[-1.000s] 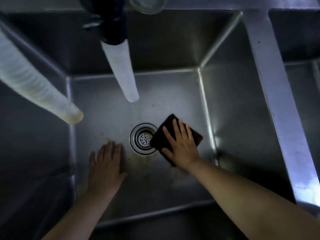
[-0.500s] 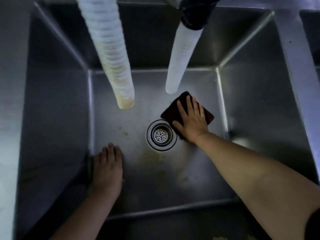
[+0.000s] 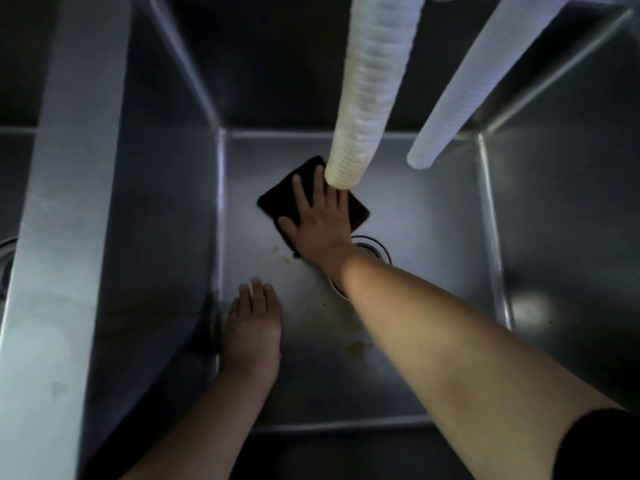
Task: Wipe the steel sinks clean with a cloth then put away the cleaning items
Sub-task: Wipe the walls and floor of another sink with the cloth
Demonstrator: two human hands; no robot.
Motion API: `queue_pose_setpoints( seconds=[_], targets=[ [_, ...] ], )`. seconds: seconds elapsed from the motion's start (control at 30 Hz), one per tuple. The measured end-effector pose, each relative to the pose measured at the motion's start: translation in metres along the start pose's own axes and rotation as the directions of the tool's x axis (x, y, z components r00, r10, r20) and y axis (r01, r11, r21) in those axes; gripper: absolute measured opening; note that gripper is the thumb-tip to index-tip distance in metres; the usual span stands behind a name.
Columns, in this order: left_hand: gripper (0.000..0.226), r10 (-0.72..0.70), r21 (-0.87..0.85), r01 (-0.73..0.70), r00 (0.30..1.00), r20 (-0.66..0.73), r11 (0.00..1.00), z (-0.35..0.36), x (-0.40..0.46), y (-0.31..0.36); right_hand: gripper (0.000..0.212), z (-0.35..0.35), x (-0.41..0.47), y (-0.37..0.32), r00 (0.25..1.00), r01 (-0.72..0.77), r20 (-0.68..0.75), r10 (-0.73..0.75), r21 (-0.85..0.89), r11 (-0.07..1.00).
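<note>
A deep steel sink [image 3: 433, 216] fills the view. A dark square cloth [image 3: 280, 195] lies flat on its floor, left of and beyond the round drain [image 3: 375, 245]. My right hand [image 3: 320, 220] presses on the cloth with straight, spread fingers; its forearm crosses over most of the drain. My left hand [image 3: 254, 327] rests flat on the sink floor near the left wall, fingers straight, holding nothing. Yellowish stains [image 3: 285, 259] mark the floor between the two hands.
Two white ribbed hoses hang into the sink from above: a yellowed one [image 3: 367, 98] ending just over my right fingertips, and a cleaner one [image 3: 460, 91] to its right. A steel divider rim [image 3: 65, 220] separates a neighbouring basin on the left.
My right hand has slid the cloth from the right of the drain to its far left side. My head has shifted, so the hoses appear further right. The left hand has stayed put.
</note>
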State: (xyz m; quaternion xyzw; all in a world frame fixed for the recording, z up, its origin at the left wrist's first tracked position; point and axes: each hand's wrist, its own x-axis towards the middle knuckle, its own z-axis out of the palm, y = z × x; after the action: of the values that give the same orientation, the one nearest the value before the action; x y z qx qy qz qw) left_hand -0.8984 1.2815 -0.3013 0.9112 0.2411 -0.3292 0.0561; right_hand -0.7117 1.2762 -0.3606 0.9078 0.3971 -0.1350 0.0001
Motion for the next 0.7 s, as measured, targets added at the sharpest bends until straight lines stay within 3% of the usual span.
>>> queue_pose_setpoints(
  seconds=[0.17, 0.3, 0.53, 0.7],
  targets=[
    [0.103, -0.017, -0.002, 0.017, 0.999, 0.031, 1.0, 0.002, -0.002, 0.0, 0.076, 0.01, 0.001, -0.048, 0.979, 0.199, 0.051, -0.197, -0.029, 0.98],
    [0.106, -0.021, 0.001, 0.021, 0.999, 0.045, 1.0, 0.002, -0.002, -0.003, 0.07, 0.002, 0.011, -0.014, 0.957, 0.288, 0.016, -0.288, -0.063, 0.955],
    [0.093, -0.052, -0.031, 0.054, 0.997, 0.057, 0.998, 0.0, -0.003, 0.001, 0.071, -0.019, 0.009, 0.113, 0.998, -0.049, -0.034, 0.048, -0.033, 0.998],
    [0.084, -0.061, -0.04, 0.063, 0.997, 0.041, 0.997, 0.008, 0.002, -0.001, 0.07, -0.027, 0.002, 0.182, 0.918, -0.395, -0.048, 0.394, 0.003, 0.919]
  ],
)
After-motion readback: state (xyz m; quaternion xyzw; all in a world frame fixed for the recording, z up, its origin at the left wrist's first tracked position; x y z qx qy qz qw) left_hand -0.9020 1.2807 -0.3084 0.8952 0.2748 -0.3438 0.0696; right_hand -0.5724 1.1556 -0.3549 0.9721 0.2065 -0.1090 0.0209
